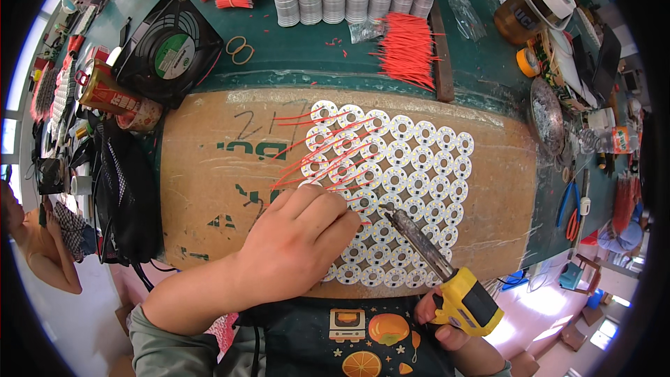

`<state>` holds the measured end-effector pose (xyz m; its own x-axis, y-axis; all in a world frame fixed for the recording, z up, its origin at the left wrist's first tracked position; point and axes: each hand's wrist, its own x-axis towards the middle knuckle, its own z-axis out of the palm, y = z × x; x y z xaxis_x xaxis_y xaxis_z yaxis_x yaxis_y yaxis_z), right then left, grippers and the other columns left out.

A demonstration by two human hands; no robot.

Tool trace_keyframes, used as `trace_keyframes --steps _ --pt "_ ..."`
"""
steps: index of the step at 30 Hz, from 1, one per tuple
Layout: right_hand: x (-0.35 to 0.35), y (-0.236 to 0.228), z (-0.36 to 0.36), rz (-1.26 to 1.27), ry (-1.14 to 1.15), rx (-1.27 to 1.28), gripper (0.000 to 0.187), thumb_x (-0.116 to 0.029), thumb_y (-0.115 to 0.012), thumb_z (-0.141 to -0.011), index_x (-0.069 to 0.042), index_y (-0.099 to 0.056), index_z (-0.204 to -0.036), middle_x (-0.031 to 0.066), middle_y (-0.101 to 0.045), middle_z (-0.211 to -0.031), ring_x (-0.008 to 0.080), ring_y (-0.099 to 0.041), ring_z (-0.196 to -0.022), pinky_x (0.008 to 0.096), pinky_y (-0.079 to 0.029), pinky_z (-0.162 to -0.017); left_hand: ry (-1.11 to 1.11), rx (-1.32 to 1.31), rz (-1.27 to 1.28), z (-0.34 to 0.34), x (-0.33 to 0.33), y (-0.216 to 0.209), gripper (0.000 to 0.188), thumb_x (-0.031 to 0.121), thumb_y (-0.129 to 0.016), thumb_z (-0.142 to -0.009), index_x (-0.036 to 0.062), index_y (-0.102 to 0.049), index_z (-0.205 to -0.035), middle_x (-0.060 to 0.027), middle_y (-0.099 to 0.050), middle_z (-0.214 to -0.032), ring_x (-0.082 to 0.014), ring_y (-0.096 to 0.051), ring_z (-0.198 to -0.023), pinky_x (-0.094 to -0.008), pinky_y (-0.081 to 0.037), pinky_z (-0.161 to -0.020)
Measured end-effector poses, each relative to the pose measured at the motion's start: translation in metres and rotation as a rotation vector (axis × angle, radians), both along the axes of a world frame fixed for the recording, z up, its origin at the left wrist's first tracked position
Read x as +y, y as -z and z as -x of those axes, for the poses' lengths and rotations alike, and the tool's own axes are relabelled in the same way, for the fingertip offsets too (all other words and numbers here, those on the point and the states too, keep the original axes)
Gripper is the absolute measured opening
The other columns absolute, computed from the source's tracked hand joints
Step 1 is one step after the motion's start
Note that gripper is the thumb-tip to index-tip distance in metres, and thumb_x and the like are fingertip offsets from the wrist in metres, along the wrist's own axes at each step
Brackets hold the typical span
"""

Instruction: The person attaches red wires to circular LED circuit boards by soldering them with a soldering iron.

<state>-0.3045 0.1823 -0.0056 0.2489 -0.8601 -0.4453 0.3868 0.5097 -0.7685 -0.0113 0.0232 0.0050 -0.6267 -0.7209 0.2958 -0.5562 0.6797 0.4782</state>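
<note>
White ring-shaped boards: thin red wires leftward, rightmost columns unwired. Left hand bunched, hold unclear; right hand grips yellow-black soldering gun.

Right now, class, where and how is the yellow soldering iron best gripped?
By its thick yellow handle, I'd judge, coming from the lower right, where the right hand holds it; the slim metal rod points away, up and left.

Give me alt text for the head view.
The right hand holds a yellow-and-black soldering tool, its tip over rows of round white circuit boards; the left hand covers some, near loose red wires. A cardboard sheet lies underneath.
</note>
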Motion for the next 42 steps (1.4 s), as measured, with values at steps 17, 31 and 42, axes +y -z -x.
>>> trace_keyframes --steps 17,31,42 --pt "0.009 0.021 0.018 0.186 -0.184 0.262 0.036 -0.038 -0.078 -0.088 -0.005 -0.064 -0.090 0.0046 -0.063 -0.079 0.0180 -0.062 -0.069 0.0308 -0.048 -0.062 0.000 -0.026 -0.008 -0.009 0.023 0.007 0.039 0.012 -0.067 -0.076 0.0027 -0.071 -0.114 -0.0052 -0.060 -0.097 -0.0213 -0.061 -0.089 -0.0337 -0.050 -0.076" --pt "0.012 0.024 0.024 0.248 -0.264 0.403 0.034 -0.040 -0.074 -0.091 -0.008 -0.062 -0.085 0.0052 -0.062 -0.076 0.0224 -0.062 -0.065 0.0340 -0.048 -0.059 -0.013 -0.037 0.002 -0.007 0.023 0.008 0.038 0.009 -0.067 -0.075 -0.0010 -0.070 -0.112 -0.0067 -0.059 -0.096 -0.0226 -0.061 -0.089 -0.0346 -0.049 -0.075" --pt "0.012 0.025 0.022 0.274 -0.208 0.380 0.035 -0.037 -0.073 -0.093 -0.004 -0.063 -0.090 0.0036 -0.062 -0.075 0.0168 -0.061 -0.065 0.0302 -0.047 -0.059 -0.016 -0.033 -0.005 -0.006 0.022 0.008 0.035 0.008 -0.068 -0.078 -0.0012 -0.070 -0.111 -0.0059 -0.058 -0.094 -0.0220 -0.060 -0.087 -0.0344 -0.049 -0.074"
